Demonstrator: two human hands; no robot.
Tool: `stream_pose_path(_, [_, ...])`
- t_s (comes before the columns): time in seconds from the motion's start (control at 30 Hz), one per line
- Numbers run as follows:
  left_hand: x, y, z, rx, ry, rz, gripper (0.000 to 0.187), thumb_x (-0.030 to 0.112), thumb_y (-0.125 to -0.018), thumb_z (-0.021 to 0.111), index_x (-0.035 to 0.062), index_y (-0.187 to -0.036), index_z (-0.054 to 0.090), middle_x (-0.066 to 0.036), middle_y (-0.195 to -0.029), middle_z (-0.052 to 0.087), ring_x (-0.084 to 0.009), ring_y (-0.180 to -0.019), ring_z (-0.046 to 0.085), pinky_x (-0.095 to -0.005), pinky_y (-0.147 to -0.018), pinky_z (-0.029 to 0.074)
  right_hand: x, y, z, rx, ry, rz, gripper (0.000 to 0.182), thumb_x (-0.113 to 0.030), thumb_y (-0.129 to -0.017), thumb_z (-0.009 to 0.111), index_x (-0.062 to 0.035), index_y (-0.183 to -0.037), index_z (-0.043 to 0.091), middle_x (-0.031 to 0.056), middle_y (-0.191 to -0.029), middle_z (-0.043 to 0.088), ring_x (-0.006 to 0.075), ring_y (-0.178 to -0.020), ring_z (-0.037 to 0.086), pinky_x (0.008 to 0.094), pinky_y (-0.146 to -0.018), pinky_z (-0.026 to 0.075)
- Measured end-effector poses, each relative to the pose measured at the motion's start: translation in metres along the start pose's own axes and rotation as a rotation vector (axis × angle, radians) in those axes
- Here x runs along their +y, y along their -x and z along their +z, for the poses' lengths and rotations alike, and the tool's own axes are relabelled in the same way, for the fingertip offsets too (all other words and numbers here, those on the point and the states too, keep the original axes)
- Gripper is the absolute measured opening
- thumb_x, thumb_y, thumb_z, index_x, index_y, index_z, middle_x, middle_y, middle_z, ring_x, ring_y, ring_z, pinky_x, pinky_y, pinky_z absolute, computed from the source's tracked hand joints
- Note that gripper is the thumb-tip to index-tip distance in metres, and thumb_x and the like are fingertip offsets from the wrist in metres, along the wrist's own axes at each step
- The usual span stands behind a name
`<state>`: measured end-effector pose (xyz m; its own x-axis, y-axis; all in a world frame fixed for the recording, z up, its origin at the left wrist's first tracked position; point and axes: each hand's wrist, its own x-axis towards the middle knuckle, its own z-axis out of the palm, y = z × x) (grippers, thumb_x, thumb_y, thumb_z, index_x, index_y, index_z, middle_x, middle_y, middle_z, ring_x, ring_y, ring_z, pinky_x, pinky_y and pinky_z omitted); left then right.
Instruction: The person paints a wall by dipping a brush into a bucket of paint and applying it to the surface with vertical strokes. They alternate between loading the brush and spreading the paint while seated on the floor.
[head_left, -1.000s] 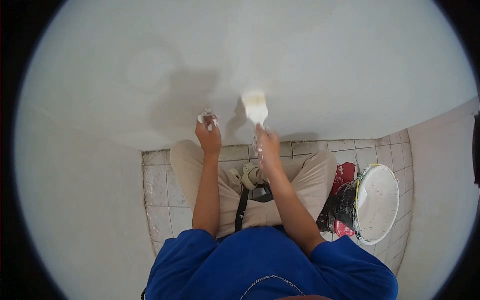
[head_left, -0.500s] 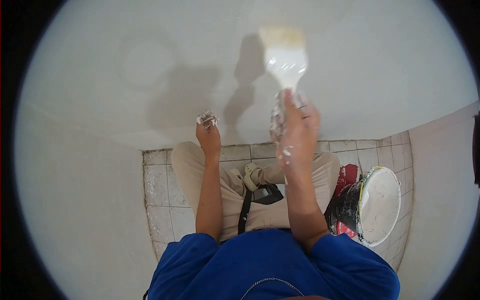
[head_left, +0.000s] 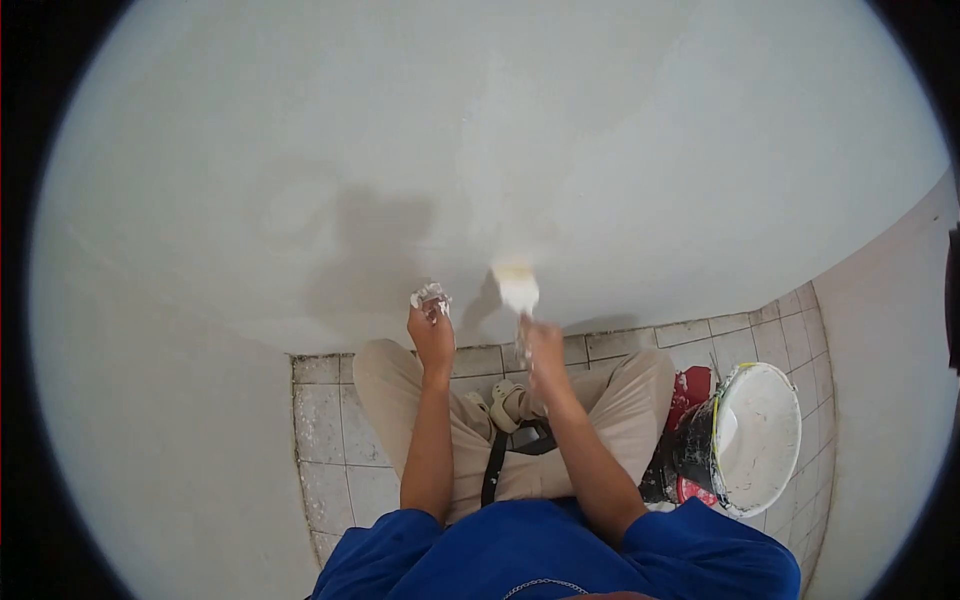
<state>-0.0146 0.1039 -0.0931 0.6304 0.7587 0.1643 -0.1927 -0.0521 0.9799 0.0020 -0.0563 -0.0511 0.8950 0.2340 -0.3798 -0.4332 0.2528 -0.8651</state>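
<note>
My right hand (head_left: 544, 352) is wrapped round the handle of a wide white paintbrush (head_left: 519, 291). The brush points up, its yellowish bristles at the lower part of the white wall (head_left: 620, 230), apparently touching it. A wetter-looking streak runs up the wall above the bristles. My left hand (head_left: 433, 335), to the left of the brush and near the wall, is closed on a small crumpled lump (head_left: 430, 297) smeared with white; its kind is hidden. White smears also mark my right fingers.
A bucket (head_left: 760, 440) coated inside with white stands tilted on the right, beside a red object (head_left: 690, 390). Under my crossed legs (head_left: 395, 400) lies a tiled floor (head_left: 325, 430) speckled with white. Side walls (head_left: 130, 400) close in at left and right.
My right hand has brought the brush down and slightly left, from high on the wall to near its foot. The left hand sits lower in the picture, still closed; the view has tilted up somewhat.
</note>
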Motion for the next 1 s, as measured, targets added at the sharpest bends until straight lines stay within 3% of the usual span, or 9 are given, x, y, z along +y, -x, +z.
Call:
stream_pose_path(0.27, [0.008,0.0,-0.001,-0.019,-0.066,-0.093,0.027,-0.009,-0.085,0.042,-0.0014,-0.107,0.054,-0.008,-0.095,0.061,-0.0151,-0.087,0.059,-0.0272,-0.078,0.046,-0.195,0.09,0.097,-0.246,-0.109,-0.435,0.023,-0.021,-0.095,0.051,-0.001,-0.088,0.058,-0.0033,-0.062,0.048,0.002,-0.049,0.038,0.0205,-0.043,0.029])
stream_pose_path(0.4, [0.001,-0.002,0.0,-0.011,-0.087,0.059,0.024,-0.008,-0.086,0.043,-0.0018,-0.106,0.055,-0.009,-0.095,0.062,-0.0155,-0.087,0.06,-0.0272,-0.077,0.047,-0.093,0.014,0.094,-0.111,0.06,-0.355,0.023,-0.023,-0.094,0.053,-0.0056,-0.078,0.055,-0.0036,-0.057,0.045,0.0032,-0.044,0.037,0.0216,-0.039,0.026])
stream_pose_path(0.5, [-0.006,-0.003,-0.002,-0.001,-0.069,0.041,0.023,-0.007,-0.087,0.043,-0.002,-0.106,0.055,-0.009,-0.095,0.062,-0.0158,-0.086,0.06,-0.0274,-0.077,0.047,0.0,0.003,0.056,-0.066,-0.023,0.106,0.027,-0.026,-0.092,0.057,-0.0097,-0.07,0.053,-0.0054,-0.049,0.041,0.005,-0.037,0.036,0.0232,-0.033,0.023])
stream_pose_path(0.6, [-0.003,-0.009,-0.005,0.001,-0.117,0.045,0.023,-0.006,-0.087,0.044,-0.002,-0.107,0.055,-0.01,-0.095,0.063,-0.0159,-0.085,0.06,-0.0276,-0.077,0.047,0.028,-0.003,0.027,0.057,-0.002,0.144,0.029,-0.027,-0.091,0.058,-0.0098,-0.069,0.053,-0.0055,-0.049,0.042,0.0051,-0.037,0.037,0.0229,-0.033,0.025])
stream_pose_path(0.67, [0.0,-0.004,-0.005,0.01,-0.157,0.045,0.023,-0.005,-0.087,0.044,-0.0018,-0.107,0.055,-0.01,-0.096,0.063,-0.0162,-0.085,0.061,-0.0279,-0.077,0.047,-0.012,-0.001,0.028,-0.073,-0.027,0.056,0.026,-0.027,-0.091,0.058,-0.0096,-0.072,0.054,-0.0051,-0.052,0.044,0.0047,-0.037,0.037,0.0217,-0.033,0.025])
stream_pose_path(0.77, [-0.004,-0.003,-0.007,-0.01,-0.177,0.028,0.036,-0.008,-0.079,0.039,0.0008,-0.109,0.057,-0.006,-0.091,0.061,-0.0083,-0.064,0.05,-0.0216,-0.052,0.039,-0.13,0.054,0.074,-0.173,-0.103,-0.156,0.024,-0.027,-0.093,0.055,-0.0074,-0.08,0.055,-0.0053,-0.056,0.044,0.0028,-0.04,0.035,0.0197,-0.035,0.026])
stream_pose_path(0.87, [-0.01,-0.005,-0.003,0.033,-0.085,0.048,0.035,-0.006,-0.08,0.04,0.0018,-0.109,0.058,-0.005,-0.088,0.061,-0.0056,-0.057,0.043,-0.0217,-0.045,0.033,-0.203,0.094,0.097,-0.241,-0.158,-0.381,0.024,-0.025,-0.096,0.052,-0.0039,-0.085,0.056,-0.0051,-0.058,0.044,0.0013,-0.044,0.035,0.0185,-0.038,0.027])
stream_pose_path(0.97, [-0.011,-0.005,-0.002,0.041,-0.064,0.022,0.034,-0.007,-0.08,0.04,0.0017,-0.108,0.057,-0.004,-0.089,0.061,-0.0057,-0.056,0.043,-0.0214,-0.044,0.032,-0.186,0.066,0.102,-0.22,-0.119,-0.331,0.024,-0.024,-0.095,0.051,-0.0036,-0.085,0.056,-0.0048,-0.057,0.043,0.0019,-0.044,0.037,0.0192,-0.038,0.028])
stream_pose_path(1.0, [-0.008,-0.006,-0.001,0.024,-0.058,-0.003,0.031,-0.007,-0.082,0.041,0.0005,-0.109,0.056,-0.006,-0.092,0.061,-0.0088,-0.066,0.048,-0.0235,-0.056,0.037,-0.15,0.043,0.096,-0.151,0.021,-0.374,0.024,-0.024,-0.095,0.051,-0.0038,-0.084,0.056,-0.0047,-0.056,0.043,0.0026,-0.043,0.037,0.0199,-0.038,0.028])
